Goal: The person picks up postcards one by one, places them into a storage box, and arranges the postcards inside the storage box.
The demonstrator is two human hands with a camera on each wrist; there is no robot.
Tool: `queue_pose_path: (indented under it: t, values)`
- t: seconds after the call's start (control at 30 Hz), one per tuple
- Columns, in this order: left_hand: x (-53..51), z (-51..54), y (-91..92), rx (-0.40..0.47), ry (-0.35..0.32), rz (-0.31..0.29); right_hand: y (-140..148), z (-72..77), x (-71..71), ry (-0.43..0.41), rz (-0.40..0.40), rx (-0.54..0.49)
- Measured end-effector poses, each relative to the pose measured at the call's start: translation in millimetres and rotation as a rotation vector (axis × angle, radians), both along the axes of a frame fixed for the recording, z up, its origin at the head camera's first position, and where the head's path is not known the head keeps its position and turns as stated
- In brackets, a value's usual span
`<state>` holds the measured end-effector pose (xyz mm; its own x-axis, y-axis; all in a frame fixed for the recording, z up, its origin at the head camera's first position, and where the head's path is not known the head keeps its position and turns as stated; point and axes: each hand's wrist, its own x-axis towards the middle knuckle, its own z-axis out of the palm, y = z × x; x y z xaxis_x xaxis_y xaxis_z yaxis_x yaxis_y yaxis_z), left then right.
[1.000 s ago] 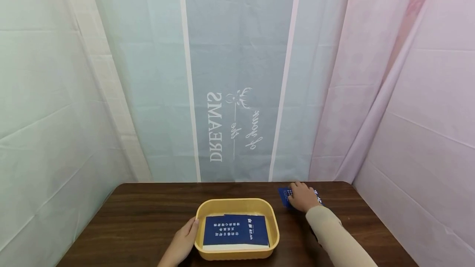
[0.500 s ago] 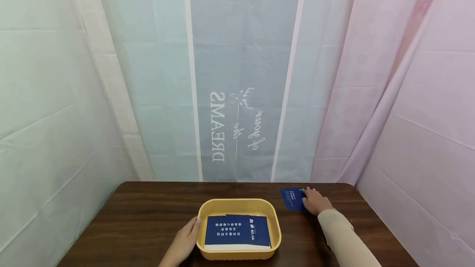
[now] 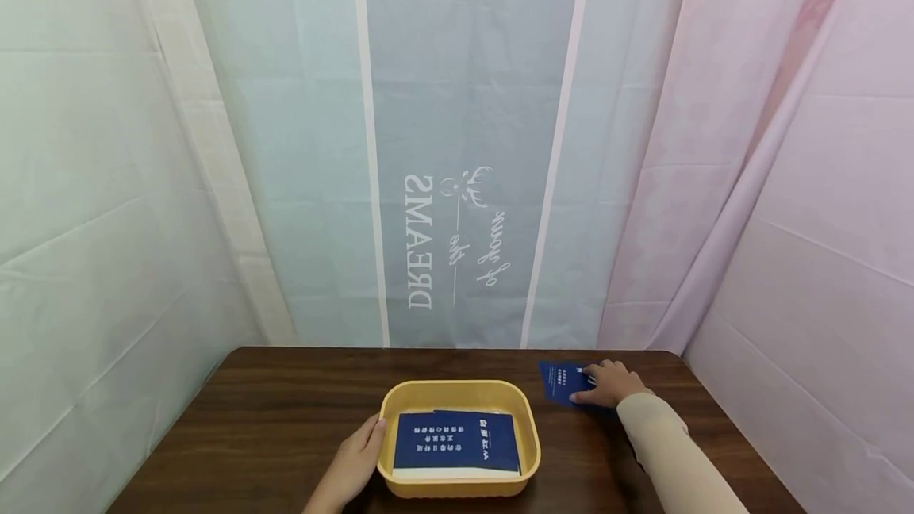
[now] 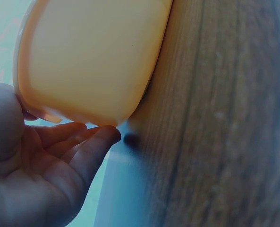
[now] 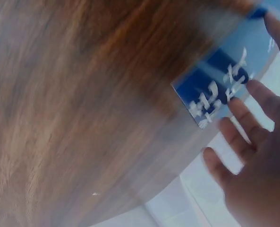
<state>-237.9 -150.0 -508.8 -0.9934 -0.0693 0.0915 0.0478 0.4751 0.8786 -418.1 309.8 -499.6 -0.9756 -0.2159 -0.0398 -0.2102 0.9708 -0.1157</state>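
A yellow plastic bin (image 3: pixel 457 490) stands on the table in the head view, with blue cards (image 3: pixel 457 441) printed in white characters lying inside. My left hand (image 3: pixel 351 454) grips its left wall, thumb at the rim and fingers against the outside. In the left wrist view that hand (image 4: pixel 50 156) is curled at the side of the bin (image 4: pixel 92 61). To the right, another blue card (image 3: pixel 561 381) lies flat near the table's far edge. My right hand (image 3: pixel 610 384) rests over its right part, thumb and fingers spread. In the right wrist view the fingertips touch or hover at the card (image 5: pixel 213 90).
The dark wood table (image 3: pixel 286 411) has rounded far corners. A blue-grey curtain (image 3: pixel 464 101) with mirrored lettering hangs right behind its far edge, and pale cloth (image 3: pixel 814 260) hangs on both sides.
My right hand has shifted right along the blue card, uncovering more of its left part, and its thumb has spread away from the fingers. The left hand keeps its grip on the bin.
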Motion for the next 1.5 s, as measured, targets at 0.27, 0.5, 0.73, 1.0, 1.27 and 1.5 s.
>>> queue_pose_path:
  t: [0.27,0.5,0.73,1.0,1.27,1.5]
  values:
    - [0.5,1.2,-0.8,-0.006,0.009,-0.003,-4,13.7,9.4,-0.083,-0.054,-0.055]
    - [0.2,-0.6,-1.2,-0.004,0.012,-0.016,-10,18.9,11.1,-0.164,-0.154,-0.049]
    - [-0.9,-0.5,-1.8,0.01,-0.008,-0.016,-13,18.8,7.5,-0.176,-0.13,-0.135]
    - [-1.0,0.8,-2.8,0.012,-0.031,-0.02,-3,5.5,9.0,-0.015,0.023,-0.249]
    - [0.5,-0.4,-2.5,0.003,-0.005,-0.031,-1,-4.7,16.5,0.139,0.026,-0.322]
    - [1.4,0.7,-2.8,0.01,-0.006,-0.027,-3,-1.9,13.5,0.126,-0.012,-0.414]
